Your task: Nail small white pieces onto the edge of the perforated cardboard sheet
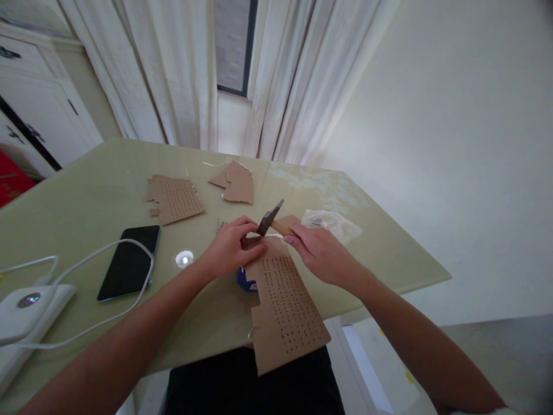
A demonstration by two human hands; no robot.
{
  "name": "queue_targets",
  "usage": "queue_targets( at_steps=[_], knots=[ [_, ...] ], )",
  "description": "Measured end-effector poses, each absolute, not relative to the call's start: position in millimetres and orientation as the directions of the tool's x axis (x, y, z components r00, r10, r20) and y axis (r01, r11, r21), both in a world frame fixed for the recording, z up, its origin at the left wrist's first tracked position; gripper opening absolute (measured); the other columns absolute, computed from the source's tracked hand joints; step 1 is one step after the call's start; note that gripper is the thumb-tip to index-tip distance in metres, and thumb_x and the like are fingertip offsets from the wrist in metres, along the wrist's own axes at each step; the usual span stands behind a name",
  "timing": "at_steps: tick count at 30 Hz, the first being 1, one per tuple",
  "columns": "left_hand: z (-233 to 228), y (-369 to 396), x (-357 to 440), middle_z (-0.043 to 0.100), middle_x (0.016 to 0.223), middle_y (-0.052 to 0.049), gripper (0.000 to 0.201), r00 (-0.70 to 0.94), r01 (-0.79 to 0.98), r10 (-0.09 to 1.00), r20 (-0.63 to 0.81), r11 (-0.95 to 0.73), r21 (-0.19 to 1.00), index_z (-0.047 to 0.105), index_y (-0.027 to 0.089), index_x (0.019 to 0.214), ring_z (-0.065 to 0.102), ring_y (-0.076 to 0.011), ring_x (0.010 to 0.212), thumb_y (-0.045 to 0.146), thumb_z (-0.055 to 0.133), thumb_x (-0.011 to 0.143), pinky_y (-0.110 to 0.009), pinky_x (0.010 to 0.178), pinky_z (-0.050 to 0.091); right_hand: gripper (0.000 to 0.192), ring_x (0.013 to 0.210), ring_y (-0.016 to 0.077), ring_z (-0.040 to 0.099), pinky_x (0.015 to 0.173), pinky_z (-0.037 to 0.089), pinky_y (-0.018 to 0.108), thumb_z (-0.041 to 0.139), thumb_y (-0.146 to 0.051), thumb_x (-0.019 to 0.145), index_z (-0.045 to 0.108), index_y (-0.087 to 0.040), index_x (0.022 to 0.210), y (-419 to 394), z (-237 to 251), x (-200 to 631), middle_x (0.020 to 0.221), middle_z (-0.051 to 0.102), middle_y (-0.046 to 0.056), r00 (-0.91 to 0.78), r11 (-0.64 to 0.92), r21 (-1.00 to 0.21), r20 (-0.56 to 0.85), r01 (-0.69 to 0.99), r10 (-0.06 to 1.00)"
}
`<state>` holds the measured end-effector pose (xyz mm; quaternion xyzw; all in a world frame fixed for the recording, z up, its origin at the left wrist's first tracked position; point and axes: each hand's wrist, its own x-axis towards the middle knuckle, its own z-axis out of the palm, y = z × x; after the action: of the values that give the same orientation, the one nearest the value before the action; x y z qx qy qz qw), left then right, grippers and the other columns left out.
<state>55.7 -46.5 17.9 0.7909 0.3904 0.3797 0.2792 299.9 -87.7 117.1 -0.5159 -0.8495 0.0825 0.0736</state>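
Observation:
My right hand (pixel 322 253) is wrapped round the wooden handle of a small hammer (pixel 271 218) with a dark metal head. The head's lower end is down at the far end of a brown cardboard piece (pixel 291 305) punched with rows of small holes. Close beside the hammer head, my left hand (pixel 235 246) has its fingers curled together over the cardboard's far left edge. Whatever sits between its fingertips is hidden. Under the cardboard, a blue object (pixel 246 280) shows in part. The cardboard's near end hangs past the table edge over my lap.
Farther back on the table (pixel 203 311) lie a holed cardboard piece (pixel 176 200), torn cardboard scraps (pixel 239 184) and a clear plastic bag (pixel 332 225). To the left are a phone (pixel 129 262), a round shiny item (pixel 184 259), a white cable (pixel 97 253) and a white device (pixel 32 314).

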Motion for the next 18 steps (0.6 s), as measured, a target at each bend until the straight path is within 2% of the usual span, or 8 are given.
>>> queue_targets(
  at_steps=[4,6,9,11,15,18],
  knots=[
    [18.7,-47.3,56.6,0.07,0.123,-0.009,0.044,0.375,0.424,0.847,0.377,-0.518,0.742,0.078,0.018,0.117,0.059,-0.0131,0.073,0.05,0.083,0.088,-0.031,0.07,0.052,0.027,0.08,0.0219,0.063,0.071,0.031,0.033,0.045,-0.035,0.118,0.063,-0.019,0.105,-89.6,117.6,301.9,0.091,0.071,0.007,-0.415,0.428,-0.268,0.104,0.863,0.904],
    [18.4,-47.1,56.9,0.069,0.126,-0.01,0.047,0.369,0.425,0.851,0.374,-0.512,0.747,0.077,0.018,0.12,0.058,-0.0129,0.072,0.051,0.082,0.088,-0.032,0.069,0.052,0.027,0.08,0.0223,0.064,0.071,0.031,0.033,0.045,-0.034,0.118,0.063,-0.019,0.105,-90.1,115.5,301.5,0.09,0.072,0.007,-0.431,0.437,-0.249,0.082,0.864,0.899],
    [17.9,-46.7,56.9,0.067,0.129,-0.01,0.047,0.366,0.425,0.855,0.367,-0.504,0.752,0.076,0.018,0.121,0.056,-0.0124,0.07,0.049,0.083,0.086,-0.031,0.067,0.052,0.029,0.077,0.0228,0.064,0.068,0.029,0.034,0.043,-0.034,0.118,0.064,-0.017,0.107,-89.8,109.2,299.6,0.089,0.074,0.009,-0.47,0.461,-0.164,-0.019,0.872,0.882],
    [17.9,-46.8,56.7,0.067,0.13,-0.01,0.045,0.365,0.426,0.856,0.366,-0.503,0.752,0.076,0.019,0.12,0.056,-0.0123,0.07,0.047,0.084,0.085,-0.031,0.068,0.052,0.03,0.076,0.0232,0.064,0.068,0.028,0.034,0.043,-0.034,0.118,0.065,-0.017,0.107,-89.6,105.9,298.7,0.089,0.075,0.01,-0.472,0.463,-0.139,-0.04,0.876,0.881],
    [18.8,-47.9,56.6,0.068,0.129,-0.01,0.048,0.366,0.421,0.853,0.371,-0.508,0.752,0.075,0.018,0.123,0.055,-0.0116,0.068,0.049,0.083,0.086,-0.032,0.068,0.054,0.03,0.079,0.0236,0.065,0.069,0.031,0.034,0.043,-0.034,0.119,0.065,-0.018,0.107,-89.3,103.4,298.0,0.09,0.074,0.009,-0.45,0.446,-0.206,0.029,0.871,0.893],
    [18.3,-48.3,56.5,0.067,0.129,-0.011,0.049,0.362,0.424,0.853,0.377,-0.511,0.748,0.075,0.018,0.124,0.055,-0.0116,0.068,0.048,0.084,0.086,-0.032,0.067,0.056,0.029,0.076,0.0222,0.062,0.068,0.029,0.034,0.043,-0.033,0.118,0.065,-0.017,0.106,-87.4,102.4,298.4,0.087,0.073,0.009,-0.459,0.448,-0.205,-0.006,0.87,0.889]
  ],
)
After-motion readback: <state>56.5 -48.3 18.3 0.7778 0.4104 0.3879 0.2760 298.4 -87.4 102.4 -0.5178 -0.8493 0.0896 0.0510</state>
